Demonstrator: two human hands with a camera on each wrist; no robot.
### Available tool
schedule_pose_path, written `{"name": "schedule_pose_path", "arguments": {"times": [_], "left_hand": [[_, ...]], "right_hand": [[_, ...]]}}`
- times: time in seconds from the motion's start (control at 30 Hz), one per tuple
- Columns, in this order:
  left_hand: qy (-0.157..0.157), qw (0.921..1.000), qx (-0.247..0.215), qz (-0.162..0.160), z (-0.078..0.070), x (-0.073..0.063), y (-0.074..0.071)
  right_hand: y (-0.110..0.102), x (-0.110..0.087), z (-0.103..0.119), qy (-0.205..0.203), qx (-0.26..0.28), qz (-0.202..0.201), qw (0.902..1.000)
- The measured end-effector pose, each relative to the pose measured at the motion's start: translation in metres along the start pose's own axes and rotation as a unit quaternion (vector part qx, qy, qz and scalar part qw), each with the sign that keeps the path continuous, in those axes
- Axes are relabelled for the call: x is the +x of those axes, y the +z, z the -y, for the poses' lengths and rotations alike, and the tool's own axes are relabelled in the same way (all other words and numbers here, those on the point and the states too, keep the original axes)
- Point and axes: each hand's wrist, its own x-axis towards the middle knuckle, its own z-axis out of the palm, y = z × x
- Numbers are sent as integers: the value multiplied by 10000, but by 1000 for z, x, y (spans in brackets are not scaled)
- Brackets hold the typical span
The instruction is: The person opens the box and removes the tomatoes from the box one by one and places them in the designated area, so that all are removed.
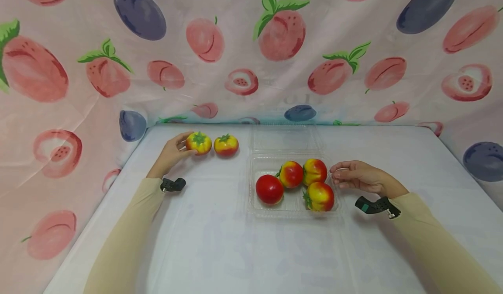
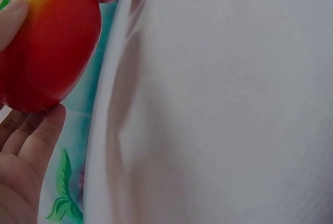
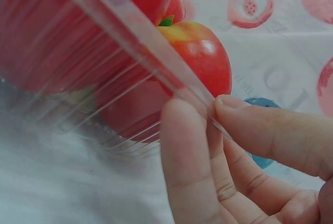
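At the far left of the table, my left hand [image 1: 172, 153] holds a yellow-and-red tomato [image 1: 199, 143] with a green leafy top. In the left wrist view, the thumb lies on one side of this tomato [image 2: 52, 47] and the fingers on the other. A second tomato [image 1: 226, 147] sits just right of it. A clear plastic container [image 1: 294, 214] stands open at the middle right, with several tomatoes inside, one of them all red [image 1: 269, 189]. My right hand [image 1: 359, 177] pinches the container's right rim [image 3: 140, 47] between thumb and fingers.
The container's clear lid [image 1: 287, 139] lies folded back behind it, toward the far table edge. A fruit-printed cloth [image 1: 243, 32] hangs behind the white table [image 1: 220, 250] and along its sides.
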Motion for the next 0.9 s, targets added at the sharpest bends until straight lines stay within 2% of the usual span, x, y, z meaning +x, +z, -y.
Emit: {"name": "schedule_pose_path", "arguments": {"times": [0.43,0.9], "left_hand": [[-150,9997,174,61,10,5,4],[-302,9988,326,196,12,3,2]], "right_hand": [[-1,1,-2,-86,34,64,9999],[-2,1,-2,-104,-7,111,9999]]}}
